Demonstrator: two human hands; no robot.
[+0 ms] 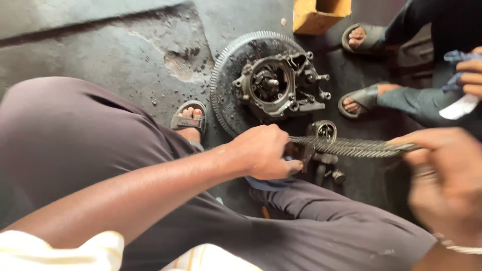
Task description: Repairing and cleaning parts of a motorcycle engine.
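Observation:
My left hand (pixel 266 150) is closed around the left end of a long greasy chain (pixel 351 146). The chain is stretched level to my right hand (pixel 442 180), which is blurred and pinches the right end. Both hands hover above the oily floor, just in front of a large flywheel with a toothed rim (pixel 221 75). A grimy metal housing (pixel 273 85) with a hub and studs lies on the flywheel. A small round metal part (pixel 324 130) stands right behind the chain. A bit of blue cloth (pixel 266 184) shows under my left hand.
My knees fill the lower frame, and my sandalled foot (pixel 190 120) rests left of the flywheel. Several bolts and sockets (pixel 331 170) lie under the chain. A yellow box (pixel 319 15) stands behind. Another person's sandalled feet (pixel 359 100) and hand holding cloth (pixel 469 75) are at the right.

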